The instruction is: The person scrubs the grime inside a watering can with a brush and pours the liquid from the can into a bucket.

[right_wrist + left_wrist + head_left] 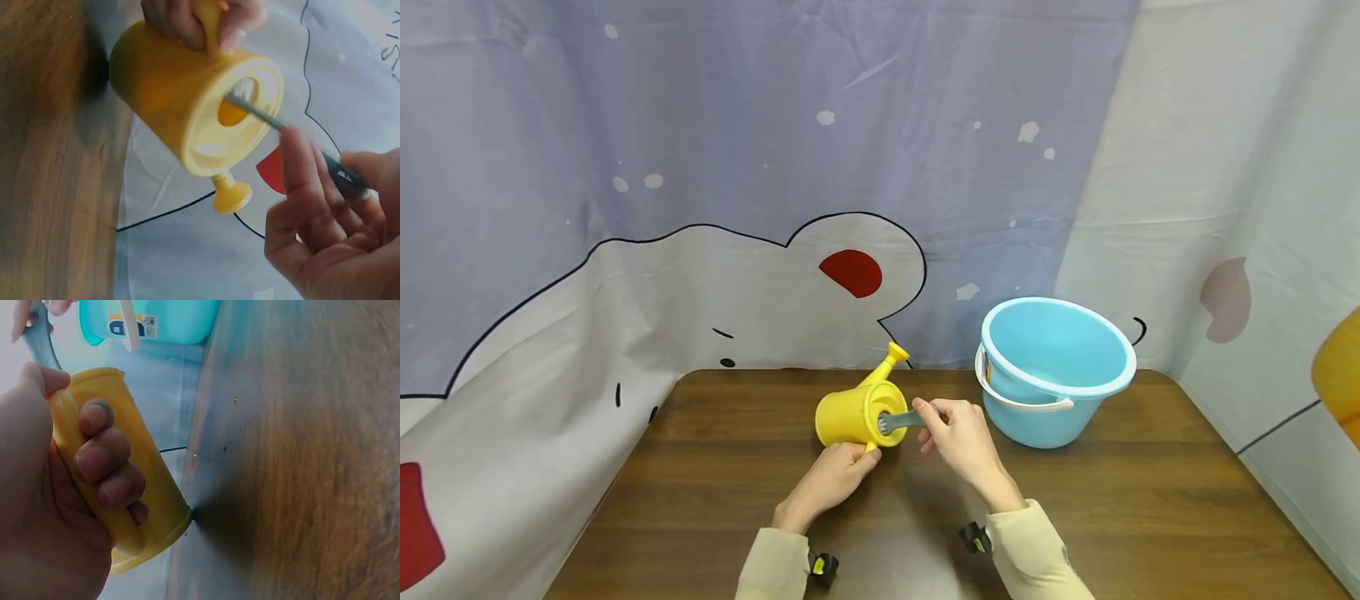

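Note:
A yellow watering can (842, 417) is tipped on its side above the wooden table, its round opening turned to the right and its spout pointing up and back. My left hand (833, 479) grips the can's handle, with the fingers curled round it in the left wrist view (103, 456). Between thumb and fingers, my right hand (964, 440) pinches the grey-blue handle of a slim brush (904, 420). The brush's pale bristle end (244, 94) sits at the can's opening; how far it reaches inside is hard to tell.
A light blue bucket (1037, 421) with a white carrying handle (1022, 406) stands at the back right of the wooden table (722, 483). Directly behind the table's far edge hangs a patterned cloth (737, 167).

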Demonstrator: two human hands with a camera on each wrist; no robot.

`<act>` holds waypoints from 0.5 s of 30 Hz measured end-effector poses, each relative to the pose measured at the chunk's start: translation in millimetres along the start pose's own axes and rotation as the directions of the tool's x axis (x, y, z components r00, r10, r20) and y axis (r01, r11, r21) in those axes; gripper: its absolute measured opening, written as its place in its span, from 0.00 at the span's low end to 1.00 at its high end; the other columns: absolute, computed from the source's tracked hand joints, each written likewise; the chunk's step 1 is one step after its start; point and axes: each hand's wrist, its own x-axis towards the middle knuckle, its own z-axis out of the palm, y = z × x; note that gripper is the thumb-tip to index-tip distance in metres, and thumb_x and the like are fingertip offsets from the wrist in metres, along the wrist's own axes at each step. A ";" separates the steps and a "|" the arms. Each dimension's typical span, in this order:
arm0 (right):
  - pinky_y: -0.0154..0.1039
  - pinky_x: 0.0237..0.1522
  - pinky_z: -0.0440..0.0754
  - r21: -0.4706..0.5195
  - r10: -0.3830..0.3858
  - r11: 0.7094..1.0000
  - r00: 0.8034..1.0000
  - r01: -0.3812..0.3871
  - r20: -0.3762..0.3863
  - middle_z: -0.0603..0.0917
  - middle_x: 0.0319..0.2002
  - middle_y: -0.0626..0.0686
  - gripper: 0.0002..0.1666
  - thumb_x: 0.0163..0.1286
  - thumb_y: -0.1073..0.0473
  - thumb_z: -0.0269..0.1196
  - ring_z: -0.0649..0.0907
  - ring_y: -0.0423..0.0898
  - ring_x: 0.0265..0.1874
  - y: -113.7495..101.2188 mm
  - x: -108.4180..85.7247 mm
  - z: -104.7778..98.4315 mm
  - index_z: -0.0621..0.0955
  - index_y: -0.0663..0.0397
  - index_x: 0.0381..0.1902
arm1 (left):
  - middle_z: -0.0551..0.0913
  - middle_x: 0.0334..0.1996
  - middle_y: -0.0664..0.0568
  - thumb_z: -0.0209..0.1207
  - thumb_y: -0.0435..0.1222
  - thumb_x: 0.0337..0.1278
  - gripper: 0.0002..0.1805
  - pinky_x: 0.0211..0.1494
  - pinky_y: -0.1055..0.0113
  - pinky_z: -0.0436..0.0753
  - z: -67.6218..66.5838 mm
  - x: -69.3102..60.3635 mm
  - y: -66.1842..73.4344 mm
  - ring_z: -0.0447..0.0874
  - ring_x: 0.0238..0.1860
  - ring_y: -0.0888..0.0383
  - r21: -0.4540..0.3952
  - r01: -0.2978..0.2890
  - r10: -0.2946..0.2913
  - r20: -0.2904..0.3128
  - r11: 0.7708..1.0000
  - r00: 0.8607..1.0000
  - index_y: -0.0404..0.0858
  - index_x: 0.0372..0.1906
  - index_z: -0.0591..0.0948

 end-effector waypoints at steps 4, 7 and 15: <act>0.37 0.22 0.72 -0.011 -0.022 1.000 1.000 0.022 -0.019 0.78 0.11 0.42 0.23 0.71 0.45 0.60 0.81 0.42 0.15 1.0 0.9 -0.3 0.80 0.45 0.16 | 0.59 0.13 0.64 0.51 0.44 0.72 0.24 0.20 0.71 0.58 -0.3 0.4 0.4 0.55 0.15 0.67 0.002 0.004 -0.004 -0.001 1.000 1.000 0.47 0.14 0.67; 0.36 0.21 0.73 0.000 -0.046 0.999 0.999 0.046 0.000 0.79 0.13 0.43 0.20 0.71 0.49 0.61 0.82 0.45 0.16 3.2 1.8 5.2 0.80 0.45 0.19 | 0.59 0.13 0.64 0.52 0.43 0.72 0.24 0.20 0.71 0.58 -0.7 0.3 0.8 0.55 0.15 0.67 0.004 -0.003 0.003 -0.010 1.000 1.000 0.47 0.14 0.67; 0.33 0.18 0.74 -0.012 -0.125 0.992 0.991 0.126 0.053 0.80 0.18 0.46 0.08 0.72 0.60 0.61 0.80 0.40 0.16 17.0 1.4 25.0 0.84 0.55 0.33 | 0.59 0.13 0.64 0.51 0.44 0.72 0.24 0.21 0.71 0.58 -1.2 -0.1 1.6 0.55 0.15 0.67 0.006 -0.001 0.001 -0.002 1.000 1.000 0.47 0.14 0.67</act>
